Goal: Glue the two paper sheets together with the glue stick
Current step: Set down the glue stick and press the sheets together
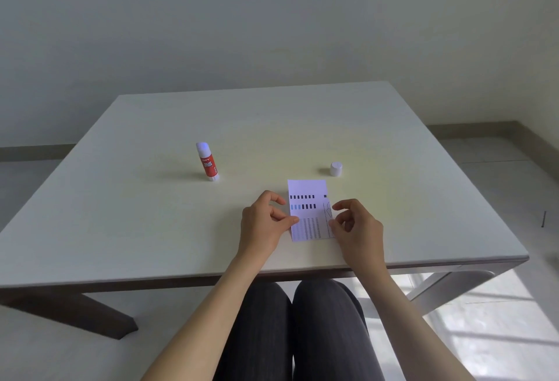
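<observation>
A small white paper sheet (309, 210) printed with dark and blue bars lies flat near the table's front edge; a second sheet's edge peeks out along its right side. My left hand (264, 222) pinches the paper's left edge with thumb and fingertips. My right hand (357, 226) pinches its right edge the same way. The red glue stick (207, 162) stands upright and uncapped, far left of the paper. Its white cap (336, 168) rests on the table just beyond the paper's top right corner.
The white table (408, 169) has its front edge just below my wrists. My knees show under it. A plain wall stands behind the table, and sunlit floor lies at the lower right.
</observation>
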The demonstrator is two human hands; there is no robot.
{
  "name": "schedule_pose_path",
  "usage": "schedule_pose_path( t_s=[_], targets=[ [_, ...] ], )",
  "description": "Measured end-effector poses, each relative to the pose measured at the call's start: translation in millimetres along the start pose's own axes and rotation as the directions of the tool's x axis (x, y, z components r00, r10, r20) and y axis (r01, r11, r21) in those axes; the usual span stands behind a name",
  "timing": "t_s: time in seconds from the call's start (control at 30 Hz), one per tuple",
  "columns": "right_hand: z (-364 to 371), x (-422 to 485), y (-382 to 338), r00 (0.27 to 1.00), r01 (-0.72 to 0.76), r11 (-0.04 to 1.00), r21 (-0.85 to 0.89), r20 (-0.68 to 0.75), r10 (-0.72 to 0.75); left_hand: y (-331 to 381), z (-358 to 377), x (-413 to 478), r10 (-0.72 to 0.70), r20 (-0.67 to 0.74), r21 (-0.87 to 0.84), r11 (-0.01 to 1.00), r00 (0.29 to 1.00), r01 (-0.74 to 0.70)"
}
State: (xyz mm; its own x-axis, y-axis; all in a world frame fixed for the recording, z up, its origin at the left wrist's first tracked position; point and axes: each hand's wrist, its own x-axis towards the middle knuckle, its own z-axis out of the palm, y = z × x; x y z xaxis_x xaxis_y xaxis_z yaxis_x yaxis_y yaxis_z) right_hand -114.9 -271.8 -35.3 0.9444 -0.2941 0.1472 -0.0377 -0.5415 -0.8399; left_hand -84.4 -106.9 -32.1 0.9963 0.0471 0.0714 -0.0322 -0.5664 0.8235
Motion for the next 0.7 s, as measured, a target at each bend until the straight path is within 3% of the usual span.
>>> schedule_pose_path(
  t_s=[0.23,0.43,0.6,0.7],
  targets=[
    [0.8,-0.3,1.0,1.000,0.000,1.000,-0.005,-0.006,0.000,-2.1,1.1,1.8,0.004,0.007,-0.002,1.000,1.000,-0.004],
    [7.2,-5.0,1.5,0.997,0.076,0.989,-0.130,-0.023,-0.080,-2.4,5.7,3.5,0.026,-0.047,0.053,0.998,0.999,-0.024],
    [9.4,-5.7,2.1,0.992,0.123,0.971,-0.203,-0.008,-0.128,-2.6,8.7,4.0,0.062,-0.049,0.144,0.988,0.997,-0.054],
    [9.3,-7.1,1.5,0.986,0.162,0.946,-0.282,0.012,-0.166,-5.3,4.9,7.1,0.176,0.041,0.296,0.938,0.984,-0.180]
  ],
)
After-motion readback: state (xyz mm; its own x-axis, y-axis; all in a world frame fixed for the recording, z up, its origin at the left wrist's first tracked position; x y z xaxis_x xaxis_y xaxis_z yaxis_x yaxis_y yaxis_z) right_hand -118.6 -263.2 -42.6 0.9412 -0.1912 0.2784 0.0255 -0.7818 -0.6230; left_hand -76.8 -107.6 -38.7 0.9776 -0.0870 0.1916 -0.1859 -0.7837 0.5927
